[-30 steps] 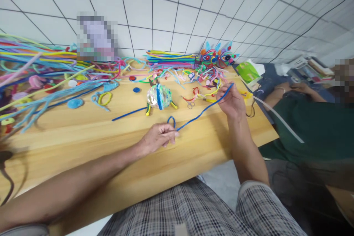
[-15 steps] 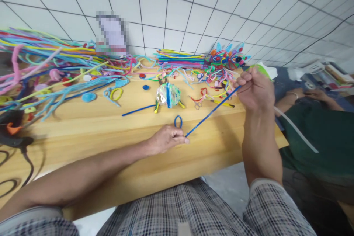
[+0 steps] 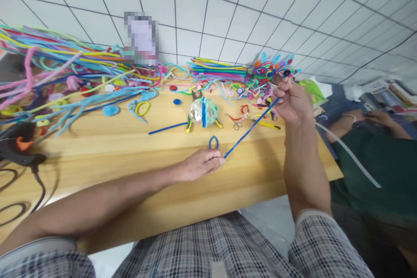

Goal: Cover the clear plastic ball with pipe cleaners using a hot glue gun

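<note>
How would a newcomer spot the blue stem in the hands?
Over the wooden table, the left hand and right hand are apart. The blue stem runs straight between them. Unlike the blue one lying left of the ball, it is held by both.

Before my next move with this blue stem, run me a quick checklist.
1. Left hand pinching the blue stem: ok.
2. Right hand gripping it too: ok.
3. Stem straight between the hands: ok.
4. Blue loop joined to that stem: cannot tell; the left hand hides its base.
5. Loop apart from the decorated ball: ok.
6. Scissors in hand: not ok; they lie on the table.
</note>
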`<move>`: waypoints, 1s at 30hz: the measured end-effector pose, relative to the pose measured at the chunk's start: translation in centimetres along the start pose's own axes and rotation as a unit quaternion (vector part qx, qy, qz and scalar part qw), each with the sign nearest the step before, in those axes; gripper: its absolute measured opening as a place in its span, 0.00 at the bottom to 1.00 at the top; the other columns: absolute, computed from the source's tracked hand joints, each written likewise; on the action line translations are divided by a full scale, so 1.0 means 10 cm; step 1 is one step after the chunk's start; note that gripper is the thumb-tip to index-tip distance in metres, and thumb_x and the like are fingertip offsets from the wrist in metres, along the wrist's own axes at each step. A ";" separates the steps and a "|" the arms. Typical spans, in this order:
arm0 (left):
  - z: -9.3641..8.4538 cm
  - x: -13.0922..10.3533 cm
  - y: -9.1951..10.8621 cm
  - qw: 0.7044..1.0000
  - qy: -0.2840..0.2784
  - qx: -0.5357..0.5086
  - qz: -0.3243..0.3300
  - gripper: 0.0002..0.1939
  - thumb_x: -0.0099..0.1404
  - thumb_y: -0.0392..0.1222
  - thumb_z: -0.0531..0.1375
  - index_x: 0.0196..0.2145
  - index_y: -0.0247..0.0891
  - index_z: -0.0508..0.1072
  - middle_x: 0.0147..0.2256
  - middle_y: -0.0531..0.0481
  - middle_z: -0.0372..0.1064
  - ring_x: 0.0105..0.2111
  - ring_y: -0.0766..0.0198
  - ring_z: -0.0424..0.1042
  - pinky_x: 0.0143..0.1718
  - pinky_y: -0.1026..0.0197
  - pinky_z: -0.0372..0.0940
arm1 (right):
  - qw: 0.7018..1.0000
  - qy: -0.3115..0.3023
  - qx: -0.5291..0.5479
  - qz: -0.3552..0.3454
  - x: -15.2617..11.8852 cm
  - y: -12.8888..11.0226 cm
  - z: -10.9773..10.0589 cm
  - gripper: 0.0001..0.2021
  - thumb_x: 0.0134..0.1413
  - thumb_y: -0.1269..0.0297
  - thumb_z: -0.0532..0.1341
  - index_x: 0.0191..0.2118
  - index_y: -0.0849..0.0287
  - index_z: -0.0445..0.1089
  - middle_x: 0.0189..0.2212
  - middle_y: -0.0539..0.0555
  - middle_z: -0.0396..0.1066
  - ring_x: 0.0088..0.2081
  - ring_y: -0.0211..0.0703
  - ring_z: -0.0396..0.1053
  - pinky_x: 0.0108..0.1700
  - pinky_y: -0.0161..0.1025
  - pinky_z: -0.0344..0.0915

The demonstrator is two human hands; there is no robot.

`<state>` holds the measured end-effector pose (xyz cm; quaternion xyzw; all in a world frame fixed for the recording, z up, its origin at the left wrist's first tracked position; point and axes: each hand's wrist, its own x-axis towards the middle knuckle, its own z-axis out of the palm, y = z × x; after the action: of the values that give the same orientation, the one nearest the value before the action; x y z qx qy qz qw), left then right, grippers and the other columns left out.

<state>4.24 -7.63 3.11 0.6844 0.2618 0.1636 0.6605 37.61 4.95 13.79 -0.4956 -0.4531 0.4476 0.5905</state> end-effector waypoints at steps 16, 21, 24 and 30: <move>-0.02 0.05 -0.06 0.989 0.007 -0.104 -0.107 0.32 0.66 0.77 0.64 0.32 0.43 0.68 0.21 0.61 0.61 0.20 0.70 0.56 0.24 0.63 0.53 | 0.986 0.038 -0.152 -0.062 0.25 0.27 0.20 0.16 0.70 0.44 0.69 0.43 0.51 0.74 0.31 0.47 0.74 0.34 0.40 0.76 0.36 0.38 0.72; 0.02 0.06 -0.05 0.984 0.054 -0.134 -0.105 0.32 0.62 0.76 0.66 0.30 0.42 0.69 0.21 0.61 0.61 0.21 0.70 0.57 0.24 0.64 0.53 | 0.912 0.119 -0.355 -0.167 -0.23 0.37 0.07 0.16 0.64 0.46 0.69 0.46 0.52 0.77 0.45 0.55 0.82 0.48 0.50 0.79 0.55 0.51 0.77; 0.02 0.06 -0.03 0.981 0.076 -0.147 -0.099 0.32 0.61 0.74 0.68 0.29 0.42 0.68 0.21 0.61 0.60 0.21 0.71 0.56 0.25 0.65 0.53 | 0.906 0.063 -0.400 -0.127 -0.78 0.31 0.12 0.16 0.65 0.47 0.67 0.31 0.52 0.75 0.30 0.51 0.75 0.35 0.46 0.74 0.43 0.45 0.73; 0.04 0.01 0.02 0.985 0.085 -0.128 -0.079 0.28 0.63 0.70 0.68 0.30 0.40 0.71 0.22 0.60 0.61 0.23 0.70 0.57 0.26 0.64 0.53 | 0.932 -0.196 -0.287 0.100 -1.66 0.36 0.46 0.21 0.65 0.40 0.66 0.32 0.54 0.77 0.23 0.47 0.69 0.26 0.41 0.66 0.31 0.39 0.62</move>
<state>4.59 -7.87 3.22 0.5551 0.3468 0.2006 0.7290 29.67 -10.09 9.13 -0.5895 -0.6168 0.4435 0.2744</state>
